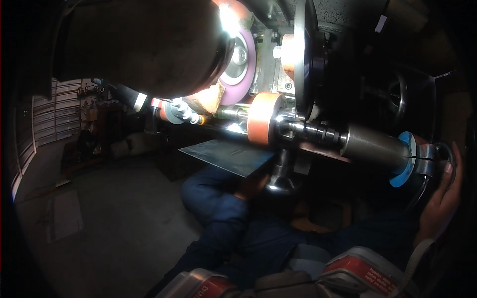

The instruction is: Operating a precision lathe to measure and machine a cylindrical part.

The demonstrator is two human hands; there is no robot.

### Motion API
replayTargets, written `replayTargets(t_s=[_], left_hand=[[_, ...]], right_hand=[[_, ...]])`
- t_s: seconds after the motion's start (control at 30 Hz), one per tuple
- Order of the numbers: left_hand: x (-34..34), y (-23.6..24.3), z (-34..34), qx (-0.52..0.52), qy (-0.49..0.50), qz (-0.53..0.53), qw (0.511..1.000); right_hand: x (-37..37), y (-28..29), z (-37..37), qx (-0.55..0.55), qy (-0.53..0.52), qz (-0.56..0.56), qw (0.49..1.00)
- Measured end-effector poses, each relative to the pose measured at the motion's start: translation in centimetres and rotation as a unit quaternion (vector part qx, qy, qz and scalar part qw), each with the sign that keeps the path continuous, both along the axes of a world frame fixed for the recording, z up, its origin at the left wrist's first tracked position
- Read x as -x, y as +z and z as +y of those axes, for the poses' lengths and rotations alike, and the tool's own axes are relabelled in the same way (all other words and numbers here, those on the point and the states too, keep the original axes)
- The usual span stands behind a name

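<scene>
My right hand (439,198) is at the far right, its thumb and fingers around the rim of a dark handwheel (451,171) at the end of a machine spindle. Left of it on the same line are a blue disc (408,161), a grey metal cylinder (375,149) and an orange ring-shaped part (262,119). My left hand (254,187) is low in the middle, beside a shiny rounded metal knob (279,185). A flat grey metal plate (226,155) covers part of that arm, and the left fingers are hidden.
A grinding wheel with a purple rim (252,62) stands behind the spindle, next to a large dark rounded housing (144,47). A big upright disc (303,59) rises at centre. White jointed coolant hose (186,110) lies left. Another handwheel (397,97) sits in shadow.
</scene>
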State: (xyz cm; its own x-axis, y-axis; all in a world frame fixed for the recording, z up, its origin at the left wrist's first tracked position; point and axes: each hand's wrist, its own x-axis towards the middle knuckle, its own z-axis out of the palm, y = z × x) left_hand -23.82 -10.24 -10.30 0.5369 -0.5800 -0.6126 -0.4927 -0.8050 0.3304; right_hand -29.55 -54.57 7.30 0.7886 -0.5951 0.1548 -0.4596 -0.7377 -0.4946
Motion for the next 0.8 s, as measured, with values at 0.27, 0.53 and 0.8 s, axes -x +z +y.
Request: replayTargets(t_s=[0.27,0.53,0.8], left_hand=[[-0.1,-0.5,0.2,0.066,0.112,-0.035,0.991],[-0.9,-0.4,-0.7,0.152,0.114,-0.105,0.976],[-1.1,0.1,-2.3,0.21,0.127,-0.141,0.959]], right_hand=[[-0.9,0.5,-0.8,0.053,0.025,0.026,0.998],[-0.8,-0.4,0.1,0.057,0.008,-0.02,0.998],[1.5,-5.1,1.6,0.081,-0.028,-0.267,0.96]])
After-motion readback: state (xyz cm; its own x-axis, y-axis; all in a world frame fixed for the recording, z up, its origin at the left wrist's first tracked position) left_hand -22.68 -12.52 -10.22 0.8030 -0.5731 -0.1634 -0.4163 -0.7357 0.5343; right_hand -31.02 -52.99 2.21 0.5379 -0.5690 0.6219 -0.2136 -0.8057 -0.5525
